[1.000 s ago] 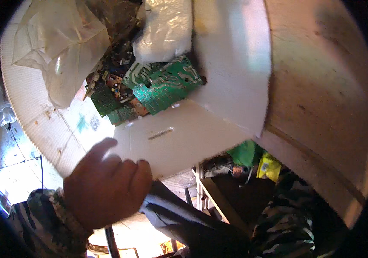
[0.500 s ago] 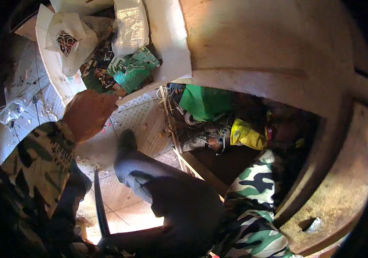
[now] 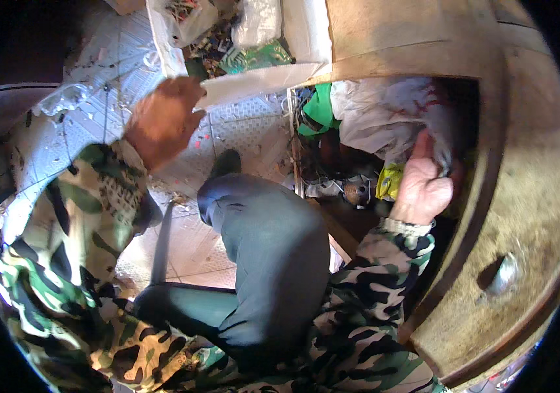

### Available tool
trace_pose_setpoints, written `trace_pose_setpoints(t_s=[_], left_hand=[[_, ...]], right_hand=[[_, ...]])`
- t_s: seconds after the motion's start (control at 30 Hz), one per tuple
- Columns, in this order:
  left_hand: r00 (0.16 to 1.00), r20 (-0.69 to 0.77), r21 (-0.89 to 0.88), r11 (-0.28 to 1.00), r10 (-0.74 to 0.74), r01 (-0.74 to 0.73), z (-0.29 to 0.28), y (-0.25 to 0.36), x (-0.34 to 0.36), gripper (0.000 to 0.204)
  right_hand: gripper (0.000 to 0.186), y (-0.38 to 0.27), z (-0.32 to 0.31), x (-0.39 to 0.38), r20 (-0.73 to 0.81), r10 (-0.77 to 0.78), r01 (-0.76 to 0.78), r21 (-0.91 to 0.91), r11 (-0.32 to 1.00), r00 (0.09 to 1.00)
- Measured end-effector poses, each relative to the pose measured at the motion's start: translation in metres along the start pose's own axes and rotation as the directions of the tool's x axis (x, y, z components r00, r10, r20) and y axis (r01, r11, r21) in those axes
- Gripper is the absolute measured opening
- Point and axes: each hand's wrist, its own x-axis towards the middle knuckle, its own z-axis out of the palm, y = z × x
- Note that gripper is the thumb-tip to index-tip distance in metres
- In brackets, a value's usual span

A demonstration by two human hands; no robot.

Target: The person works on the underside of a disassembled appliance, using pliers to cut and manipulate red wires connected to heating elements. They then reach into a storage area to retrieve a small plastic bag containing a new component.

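My right hand [image 3: 422, 187] reaches into the open compartment of the wooden desk, palm partly up. It grips a crumpled white plastic bag [image 3: 378, 121] with red marks; the bag hides some of its fingertips. Below the bag lies a yellow packet [image 3: 390, 182], and a green cloth-like piece [image 3: 319, 110] shows to its left. My left hand [image 3: 165, 124] hovers over the tiled floor beside the white box [image 3: 253, 86], fingers loosely apart with nothing seen in them. In that box are green circuit boards [image 3: 257, 57], loose electronic parts and plastic bags.
The desk's wooden surface [image 3: 411, 33] spans the upper right, and a worn wooden panel [image 3: 509, 314] is at the right. Clear plastic [image 3: 64, 99] and small debris lie on the tiles at left. My legs [image 3: 273, 242] stretch between my arms.
My right hand has come into view in the compartment with the white plastic bag, which now covers part of the contents. The view has shifted; my left hand remains near the box, its fingers more spread.
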Motion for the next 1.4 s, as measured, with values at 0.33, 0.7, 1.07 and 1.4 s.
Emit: trace_pose_setpoints(t_s=[0.33,0.7,1.07,1.4], left_hand=[[0.969,-0.073,-0.587,0.796,-0.235,0.149,-0.126,0.145,-0.121,0.033],[0.926,-0.090,-0.970,0.244,-0.366,0.002,-0.216,0.229,-0.272,0.085],[0.542,-0.357,-0.825,0.529,-0.761,0.199,-0.204,0.285,-0.409,0.107],[0.544,-0.381,-0.852,0.512,-0.748,0.108,-0.187,0.225,-0.416,0.027]], right_hand=[[0.015,-0.069,0.104,-0.167,0.348,0.063,0.094,-0.415,0.905,0.935],[0.022,-0.172,0.119,-0.345,0.940,-0.044,0.714,-0.227,0.662,0.339],[0.015,-0.209,0.097,-0.456,0.977,-0.124,0.725,0.212,0.655,-0.174],[0.012,-0.207,0.077,-0.467,0.962,-0.074,0.706,0.243,0.666,-0.261]])
